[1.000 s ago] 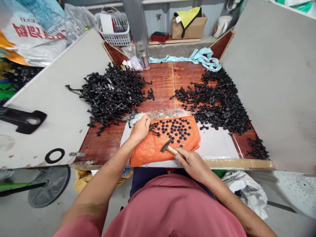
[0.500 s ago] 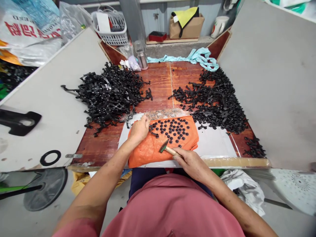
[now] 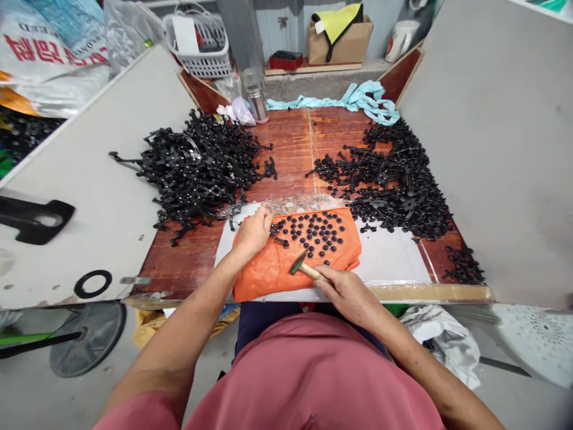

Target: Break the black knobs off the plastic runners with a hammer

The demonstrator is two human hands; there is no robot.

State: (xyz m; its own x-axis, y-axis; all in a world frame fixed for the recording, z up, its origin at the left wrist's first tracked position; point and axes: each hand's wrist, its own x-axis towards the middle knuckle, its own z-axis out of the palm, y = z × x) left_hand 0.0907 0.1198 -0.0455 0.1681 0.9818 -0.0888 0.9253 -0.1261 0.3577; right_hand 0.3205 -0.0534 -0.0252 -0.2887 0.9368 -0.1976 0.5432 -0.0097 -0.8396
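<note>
An orange cloth pad [image 3: 268, 272] lies on a white sheet at the near edge of the wooden table, covered with several small black round parts [image 3: 317, 232]. My left hand [image 3: 253, 230] rests closed at the pad's left edge, pinching a black part I cannot make out clearly. My right hand [image 3: 347, 292] grips the wooden handle of a small hammer [image 3: 301, 264], whose green head hovers just above the pad, near the round parts.
A large heap of black plastic pieces [image 3: 201, 164] lies left on the table [image 3: 290, 143], another heap [image 3: 394, 179] lies right. Grey boards [image 3: 492, 149] flank both sides. A steel flask [image 3: 258, 103], a teal cloth [image 3: 358, 98] and a white basket [image 3: 201, 42] stand at the back.
Almost nothing differs: the view has shifted slightly, and both hands and the hammer stay in the same places on the pad.
</note>
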